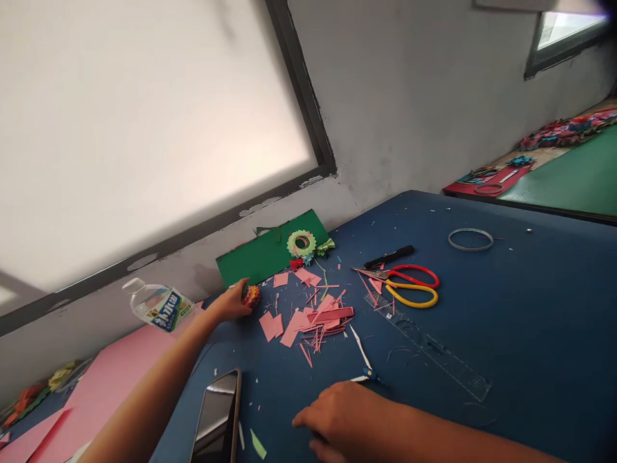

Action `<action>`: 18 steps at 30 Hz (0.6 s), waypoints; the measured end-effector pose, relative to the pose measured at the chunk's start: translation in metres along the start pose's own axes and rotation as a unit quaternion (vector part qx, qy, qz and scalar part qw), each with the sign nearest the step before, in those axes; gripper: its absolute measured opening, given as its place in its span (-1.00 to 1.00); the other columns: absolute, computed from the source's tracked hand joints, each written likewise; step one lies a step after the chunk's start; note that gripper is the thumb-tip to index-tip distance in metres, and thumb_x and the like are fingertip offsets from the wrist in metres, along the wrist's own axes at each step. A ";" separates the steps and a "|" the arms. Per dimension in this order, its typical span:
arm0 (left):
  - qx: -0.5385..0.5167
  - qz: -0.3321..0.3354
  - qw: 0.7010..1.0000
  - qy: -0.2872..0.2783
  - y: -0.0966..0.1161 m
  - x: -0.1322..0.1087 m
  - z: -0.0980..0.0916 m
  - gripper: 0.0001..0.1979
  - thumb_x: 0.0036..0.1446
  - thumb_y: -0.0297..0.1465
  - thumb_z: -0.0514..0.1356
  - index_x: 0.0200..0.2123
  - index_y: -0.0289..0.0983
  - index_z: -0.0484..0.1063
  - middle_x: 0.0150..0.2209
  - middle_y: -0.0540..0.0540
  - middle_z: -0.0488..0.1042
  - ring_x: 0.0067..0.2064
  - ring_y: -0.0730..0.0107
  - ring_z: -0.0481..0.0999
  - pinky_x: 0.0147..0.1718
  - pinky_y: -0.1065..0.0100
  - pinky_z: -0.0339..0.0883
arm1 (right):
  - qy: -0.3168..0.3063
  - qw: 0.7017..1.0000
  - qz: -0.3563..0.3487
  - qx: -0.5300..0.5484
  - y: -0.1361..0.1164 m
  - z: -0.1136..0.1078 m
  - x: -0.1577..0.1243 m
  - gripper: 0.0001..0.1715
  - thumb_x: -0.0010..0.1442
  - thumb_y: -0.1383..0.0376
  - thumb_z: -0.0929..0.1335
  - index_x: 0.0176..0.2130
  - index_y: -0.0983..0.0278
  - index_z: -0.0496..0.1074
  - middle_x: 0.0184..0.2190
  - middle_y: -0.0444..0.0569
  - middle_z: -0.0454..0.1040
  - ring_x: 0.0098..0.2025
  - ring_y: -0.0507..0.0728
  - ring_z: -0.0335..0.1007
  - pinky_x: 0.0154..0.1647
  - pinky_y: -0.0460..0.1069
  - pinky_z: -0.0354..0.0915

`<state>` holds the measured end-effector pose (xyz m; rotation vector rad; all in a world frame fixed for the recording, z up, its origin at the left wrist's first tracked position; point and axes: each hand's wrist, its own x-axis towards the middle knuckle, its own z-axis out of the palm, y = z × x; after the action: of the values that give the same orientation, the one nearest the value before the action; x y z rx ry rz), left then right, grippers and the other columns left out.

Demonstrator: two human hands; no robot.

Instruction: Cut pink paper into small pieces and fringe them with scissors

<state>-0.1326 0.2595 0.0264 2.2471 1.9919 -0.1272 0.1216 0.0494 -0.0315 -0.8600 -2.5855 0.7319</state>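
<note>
My left hand reaches to the far side of the blue table, its fingers closed on a small pleated paper piece in red and yellow. Part of that piece is hidden by the fingers. My right hand hovers low at the near side with fingers loosely apart and nothing seen in them. Just beyond it lies a compass with white legs spread. Cut pink paper pieces and thin strips are scattered between the hands. A pale green folded paper ring rests on a green sheet.
Scissors with red and yellow handles lie beside a black marker and a clear ruler. A grey ring sits farther right. At left are a water bottle, a phone and pink sheets.
</note>
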 end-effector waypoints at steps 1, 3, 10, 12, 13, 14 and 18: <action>0.011 0.002 1.000 -0.006 0.001 0.000 0.004 -0.13 -0.25 -0.43 0.20 0.17 -0.34 -0.10 -0.23 -0.26 0.44 -0.41 0.21 0.50 -0.55 0.38 0.30 | 0.000 1.000 -0.002 -0.003 0.000 0.000 0.000 -0.53 0.08 0.28 0.23 0.02 0.26 0.29 -0.20 0.05 0.49 -0.18 0.16 0.41 -0.17 -0.03 0.25; 0.024 0.000 0.999 -0.025 0.001 0.001 0.005 -0.07 -0.25 -0.42 0.21 0.20 -0.33 -0.18 -0.23 -0.28 0.45 -0.42 0.19 0.51 -0.55 0.37 0.31 | 0.002 1.000 -0.004 -0.008 0.001 0.001 0.001 -0.53 0.08 0.28 0.23 0.01 0.27 0.29 -0.21 0.06 0.49 -0.19 0.16 0.42 -0.18 -0.03 0.26; 0.005 -0.019 0.996 -0.090 0.002 0.003 -0.010 0.10 -0.20 -0.38 0.22 0.21 -0.36 -0.54 -0.41 -0.16 0.51 -0.61 0.28 0.47 -0.68 0.40 0.29 | 0.020 1.000 -0.008 0.001 0.004 0.008 0.002 -0.53 0.08 0.28 0.23 0.01 0.25 0.29 -0.21 0.04 0.49 -0.20 0.15 0.42 -0.18 -0.03 0.26; -0.003 -0.021 0.995 -0.095 0.003 0.002 -0.014 0.11 -0.20 -0.38 0.23 0.20 -0.33 -0.59 -0.35 -0.19 0.52 -0.61 0.29 0.47 -0.69 0.40 0.29 | 0.019 1.000 -0.007 0.001 0.004 0.008 0.002 -0.54 0.08 0.28 0.23 0.01 0.26 0.29 -0.21 0.05 0.49 -0.20 0.16 0.42 -0.17 -0.01 0.26; -0.007 -0.021 0.995 -0.098 0.003 0.002 -0.016 0.12 -0.20 -0.38 0.23 0.20 -0.32 -0.60 -0.30 -0.23 0.51 -0.60 0.30 0.48 -0.69 0.40 0.29 | 0.017 1.000 -0.008 0.001 0.004 0.008 0.002 -0.53 0.08 0.28 0.23 0.01 0.26 0.29 -0.21 0.05 0.49 -0.19 0.17 0.42 -0.17 0.00 0.27; -0.012 -0.022 0.995 -0.101 0.002 0.002 -0.017 0.13 -0.21 -0.38 0.24 0.20 -0.31 -0.59 -0.22 -0.28 0.49 -0.60 0.31 0.48 -0.69 0.41 0.29 | 0.016 1.000 -0.009 0.001 0.004 0.008 0.002 -0.53 0.08 0.27 0.23 0.01 0.26 0.29 -0.21 0.05 0.49 -0.19 0.17 0.42 -0.17 0.00 0.27; -0.016 -0.028 0.994 -0.102 0.002 0.003 -0.021 0.11 -0.26 -0.40 0.26 0.22 -0.26 -0.46 0.08 -0.46 0.21 -0.57 0.36 0.49 -0.71 0.44 0.29 | 0.013 1.000 -0.010 0.002 0.005 0.007 0.002 -0.53 0.08 0.28 0.23 0.02 0.27 0.28 -0.20 0.06 0.48 -0.18 0.17 0.41 -0.16 0.01 0.27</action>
<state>-0.1311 0.2653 0.0469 2.0669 1.9352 -0.3161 0.1191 0.0513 -0.0394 -0.8359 -2.5653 0.7161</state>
